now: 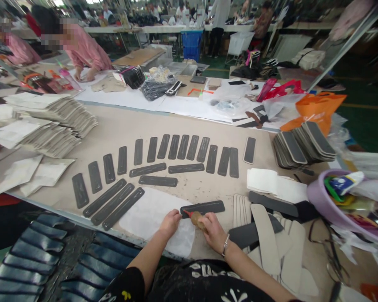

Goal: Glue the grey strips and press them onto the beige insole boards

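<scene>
In front of me a dark grey strip with rounded corners [208, 206] lies nearly level on the work surface, partly over a white sheet [151, 216]. At its left end my left hand [171, 223] pinches the strip between closed fingers. My right hand [212, 230] is wrapped around a small yellowish-brown glue bottle [196, 219], whose red nozzle points left onto the strip's lower left part. Beyond my hands, many similar strips [157, 180] are spread in an arc, several with shiny wet lines on them.
Stacked pale pieces [56, 113] stand at the left, piled strips [302, 144] at the right. Beige and dark cut pieces [266, 239] lie beside my right arm, near eyeglasses [329, 251] and a purple basin [316, 197]. A co-worker in pink [86, 48] works across the table.
</scene>
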Demonstrator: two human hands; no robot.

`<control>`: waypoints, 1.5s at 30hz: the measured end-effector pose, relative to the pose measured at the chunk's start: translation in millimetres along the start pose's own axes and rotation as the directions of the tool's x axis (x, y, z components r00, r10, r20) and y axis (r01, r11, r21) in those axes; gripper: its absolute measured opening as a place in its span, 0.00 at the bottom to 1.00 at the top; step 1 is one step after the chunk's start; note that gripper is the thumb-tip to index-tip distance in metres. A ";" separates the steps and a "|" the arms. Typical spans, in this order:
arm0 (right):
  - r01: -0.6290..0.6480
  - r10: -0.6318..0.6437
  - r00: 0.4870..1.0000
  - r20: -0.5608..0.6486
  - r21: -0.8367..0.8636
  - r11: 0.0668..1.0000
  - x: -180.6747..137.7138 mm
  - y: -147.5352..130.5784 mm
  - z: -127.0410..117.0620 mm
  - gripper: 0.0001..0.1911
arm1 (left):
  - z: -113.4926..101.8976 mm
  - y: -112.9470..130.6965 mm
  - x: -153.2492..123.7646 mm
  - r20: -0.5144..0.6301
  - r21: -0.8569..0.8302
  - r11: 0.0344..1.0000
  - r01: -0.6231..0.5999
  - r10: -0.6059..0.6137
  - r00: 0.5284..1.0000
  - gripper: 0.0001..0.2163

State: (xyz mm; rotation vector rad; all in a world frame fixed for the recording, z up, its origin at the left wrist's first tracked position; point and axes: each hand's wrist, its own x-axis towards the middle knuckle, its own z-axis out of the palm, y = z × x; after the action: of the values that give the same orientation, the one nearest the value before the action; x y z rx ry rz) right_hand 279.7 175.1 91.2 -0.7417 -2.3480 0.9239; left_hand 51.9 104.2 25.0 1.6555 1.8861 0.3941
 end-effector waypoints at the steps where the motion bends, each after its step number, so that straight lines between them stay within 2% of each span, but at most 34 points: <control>1: -0.001 0.001 1.000 0.007 0.000 1.000 0.3 -0.5 1.5 0.22 | -0.1 0.1 -0.2 -0.003 -0.005 1.000 -0.001 0.001 1.000 0.13; 9: -0.036 0.034 0.998 0.050 0.049 0.998 -14.0 -8.4 2.4 0.23 | 1.4 -1.0 0.2 -0.034 -0.015 1.000 -0.024 0.023 0.999 0.13; 14: -0.077 0.077 0.997 0.010 0.024 0.997 -22.1 -4.2 -4.2 0.24 | 0.2 2.9 0.0 -0.050 -0.008 0.999 -0.037 0.037 0.998 0.12; 26: -0.227 0.187 0.959 -0.212 -0.183 0.957 -69.1 35.6 -62.2 0.22 | -2.9 20.0 2.3 -0.071 0.001 0.997 0.083 -0.083 0.994 0.13; 30: -0.269 0.205 0.942 -0.267 -0.231 0.935 -82.3 43.1 -73.3 0.21 | -0.4 21.2 3.0 -0.104 0.009 0.995 0.103 -0.102 0.989 0.12; 35: -0.235 0.181 0.949 -0.259 -0.197 0.952 -78.4 32.1 -64.6 0.23 | -2.5 26.9 5.6 -0.077 0.069 0.962 0.263 -0.258 0.963 0.06; 40: -0.118 0.109 0.986 -0.125 -0.059 0.991 -50.8 16.8 -37.1 0.25 | -7.7 33.4 11.2 -0.054 0.124 0.910 0.395 -0.391 0.919 0.06; 45: -0.063 0.061 0.997 -0.044 -0.052 0.997 -33.5 14.8 -21.7 0.23 | -10.7 38.2 16.7 -0.002 0.164 0.868 0.469 -0.475 0.880 0.07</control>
State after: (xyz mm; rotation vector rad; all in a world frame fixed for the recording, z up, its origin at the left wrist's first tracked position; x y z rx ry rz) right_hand 321.8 172.5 86.0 -0.8515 -2.3319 0.8658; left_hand 75.0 129.1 51.5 1.2154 2.2543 0.0059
